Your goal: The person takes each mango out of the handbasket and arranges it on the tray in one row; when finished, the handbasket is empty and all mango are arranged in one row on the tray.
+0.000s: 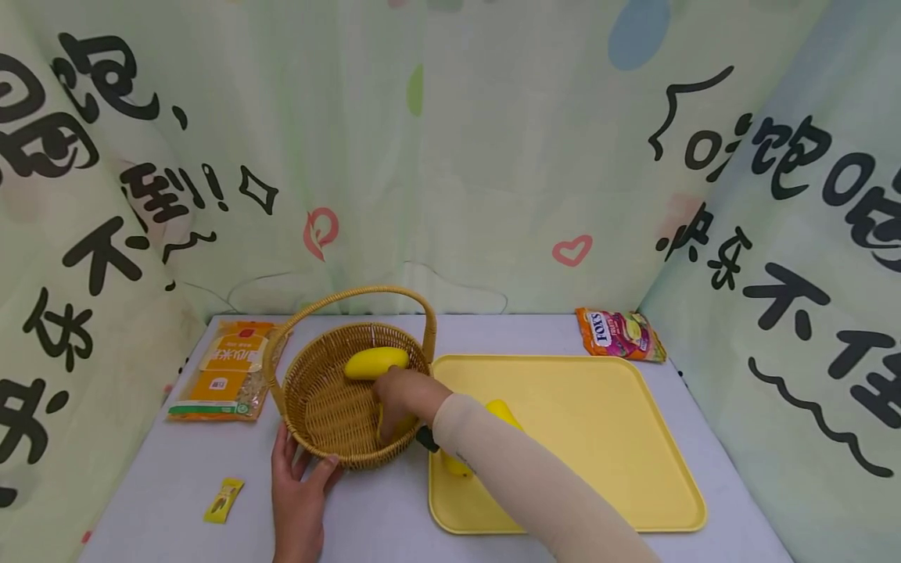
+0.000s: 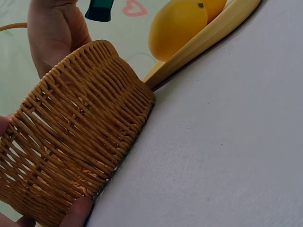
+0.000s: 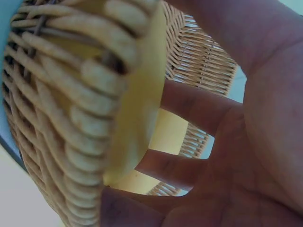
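A woven wicker basket [image 1: 331, 422] with a tall handle stands left of the middle of the table. My left hand [image 1: 299, 489] holds its near left side, thumb at the rim and fingers along the outer wall. Inside the basket, my right hand [image 1: 407, 399] grips a yellow mango-like fruit [image 3: 139, 109] close against the right wall; the hand hides most of it in the head view. Another such yellow fruit [image 1: 375, 363] lies at the back of the basket. Two more yellow fruits [image 2: 177, 30] rest on the yellow tray [image 1: 598, 446], partly covered by the right forearm.
An orange-labelled bag of grain [image 1: 224, 375] lies left of the basket. Nearer the front is a small yellow packet [image 1: 224, 500]. A FOX'S candy bag [image 1: 621, 335] lies behind the tray at the back right. Printed curtains [image 1: 493, 172] enclose the table on three sides.
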Motion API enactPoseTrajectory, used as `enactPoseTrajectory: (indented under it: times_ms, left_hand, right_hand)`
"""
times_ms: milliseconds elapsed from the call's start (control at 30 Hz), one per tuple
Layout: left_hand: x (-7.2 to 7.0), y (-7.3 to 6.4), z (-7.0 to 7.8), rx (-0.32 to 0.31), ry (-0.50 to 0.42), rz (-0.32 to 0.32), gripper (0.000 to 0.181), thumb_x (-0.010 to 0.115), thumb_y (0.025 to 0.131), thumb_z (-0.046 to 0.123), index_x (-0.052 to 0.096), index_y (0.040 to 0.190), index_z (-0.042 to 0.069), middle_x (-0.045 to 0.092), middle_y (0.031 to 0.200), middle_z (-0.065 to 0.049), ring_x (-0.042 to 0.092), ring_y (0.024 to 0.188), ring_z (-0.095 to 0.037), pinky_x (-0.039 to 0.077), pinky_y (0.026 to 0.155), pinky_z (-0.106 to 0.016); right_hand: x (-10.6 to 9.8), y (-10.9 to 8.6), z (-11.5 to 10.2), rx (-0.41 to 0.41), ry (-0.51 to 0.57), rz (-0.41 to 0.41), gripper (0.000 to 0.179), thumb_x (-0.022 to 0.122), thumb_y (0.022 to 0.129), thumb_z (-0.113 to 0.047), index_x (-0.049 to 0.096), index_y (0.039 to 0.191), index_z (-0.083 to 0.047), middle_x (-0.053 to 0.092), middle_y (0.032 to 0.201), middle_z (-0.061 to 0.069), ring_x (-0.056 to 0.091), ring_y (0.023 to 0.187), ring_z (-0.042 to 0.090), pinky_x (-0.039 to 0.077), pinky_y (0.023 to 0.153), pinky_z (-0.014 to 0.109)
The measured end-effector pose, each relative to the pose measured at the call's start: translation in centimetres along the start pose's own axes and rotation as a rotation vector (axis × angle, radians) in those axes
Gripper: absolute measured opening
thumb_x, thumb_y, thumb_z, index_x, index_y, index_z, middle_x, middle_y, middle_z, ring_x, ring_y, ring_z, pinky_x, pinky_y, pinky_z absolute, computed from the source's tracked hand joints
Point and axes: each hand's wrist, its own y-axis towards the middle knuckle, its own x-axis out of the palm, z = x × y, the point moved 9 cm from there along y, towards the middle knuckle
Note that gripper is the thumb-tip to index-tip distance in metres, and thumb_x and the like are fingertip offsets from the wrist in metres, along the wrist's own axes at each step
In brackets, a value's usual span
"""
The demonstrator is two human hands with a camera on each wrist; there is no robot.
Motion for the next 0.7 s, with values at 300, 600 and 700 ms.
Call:
enactPoseTrajectory:
  times_ms: [300, 600, 700]
  left_hand:
    - [-0.07, 0.07, -0.03, 0.006, 0.002, 0.011, 0.107, 0.066, 0.098, 0.0, 0.0, 0.169, 0.046, 0.0, 0.18, 0.0, 0.021, 0.162, -0.035, 0.058, 0.109, -0.038]
    - [-0.14, 0.14, -0.13, -0.001, 0.008, 0.007, 0.107, 0.066, 0.098, 0.001, 0.0, 0.168, 0.047, -0.001, 0.18, 0.001, 0.022, 0.162, -0.035, 0.058, 0.109, -0.039]
    - [-0.1, 0.06, -0.05, 0.002, 0.005, 0.002, 0.107, 0.066, 0.098, 0.001, 0.0, 0.168, 0.048, -0.001, 0.18, 0.0, 0.022, 0.162, -0.035, 0.06, 0.108, -0.036]
  right_hand:
    - [0.23, -0.02, -0.69, -0.011, -0.122, -0.012, 0.065, 0.092, 0.076, -0.042, 0.071, 0.133, -0.019, 0.066, 0.129, 0.005, 0.058, 0.106, 0.016, 0.059, 0.098, 0.033]
    - [0.1, -0.02, -0.26, 0.011, -0.016, 0.042, 0.061, 0.093, 0.073, -0.033, 0.071, 0.129, -0.025, 0.05, 0.146, 0.016, 0.044, 0.121, 0.037, 0.059, 0.083, 0.042]
    - [-0.06, -0.09, -0.07, 0.013, 0.017, 0.056, 0.058, 0.092, 0.073, -0.029, 0.07, 0.127, -0.026, 0.045, 0.15, 0.017, 0.04, 0.128, 0.04, 0.058, 0.08, 0.041]
